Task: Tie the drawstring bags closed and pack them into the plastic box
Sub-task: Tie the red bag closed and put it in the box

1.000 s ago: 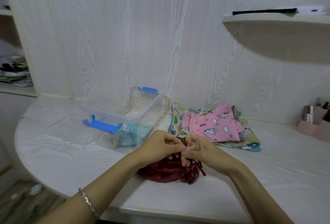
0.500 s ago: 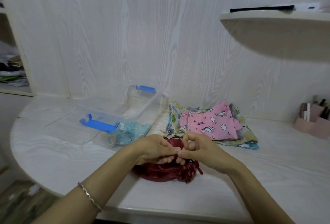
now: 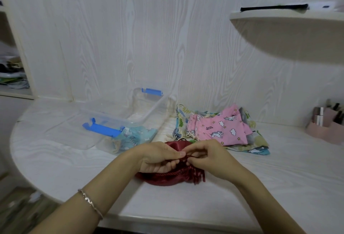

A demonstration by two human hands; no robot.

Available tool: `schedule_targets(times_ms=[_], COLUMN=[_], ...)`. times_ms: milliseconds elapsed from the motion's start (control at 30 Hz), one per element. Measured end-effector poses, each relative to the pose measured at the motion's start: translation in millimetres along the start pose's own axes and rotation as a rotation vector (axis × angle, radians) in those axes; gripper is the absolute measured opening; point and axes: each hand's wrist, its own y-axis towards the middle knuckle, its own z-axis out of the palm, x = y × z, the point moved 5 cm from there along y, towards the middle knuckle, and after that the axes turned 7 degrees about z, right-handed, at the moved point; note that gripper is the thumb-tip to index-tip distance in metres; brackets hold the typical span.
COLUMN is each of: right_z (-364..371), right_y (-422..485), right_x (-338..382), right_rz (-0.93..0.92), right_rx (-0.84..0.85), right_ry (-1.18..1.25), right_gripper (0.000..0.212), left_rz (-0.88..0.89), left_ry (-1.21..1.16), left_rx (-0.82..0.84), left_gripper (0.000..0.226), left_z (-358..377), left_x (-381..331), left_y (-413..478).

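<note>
A dark red satin drawstring bag [image 3: 163,178] lies on the white table [image 3: 279,174] just under my hands. My left hand [image 3: 158,157] and my right hand [image 3: 210,159] meet above its gathered mouth, fingertips pinching the red cord between them. The clear plastic box [image 3: 130,110] with blue latches stands behind to the left, a light blue unicorn bag [image 3: 135,137] inside its near corner. A pile of flat bags, a pink unicorn one [image 3: 219,129] on top, lies behind to the right.
The box's clear lid [image 3: 61,133] lies flat left of the box. A pink holder with small items [image 3: 327,125] stands at the far right. A curved wall shelf [image 3: 286,19] juts out above right. The table's rounded edge runs along the left.
Both hands stay together over the red bag, working its cord; fingers have shifted slightly. The view has drifted a little.
</note>
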Motion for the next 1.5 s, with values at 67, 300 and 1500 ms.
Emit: schedule_targets(times_ms=[67,300,1500], right_z=[0,2,-16], right_y=[0,-3,14], right_x=[6,14,-27], right_rz=[-0.080,-0.162,0.231], right_rx=[-0.047,-0.053,0.068], right_ry=[-0.123,-0.374,0.397], right_gripper=[0.031,0.021,0.033], left_rz=[-0.017,-0.046,0.722], left_ry=[-0.037,-0.033,0.795], left_rx=[0.026,0.086,-0.310], left_gripper=[0.015,0.013,0.018], left_z=[1,3,24], left_x=[0,0,-40], left_y=[0,-1,5])
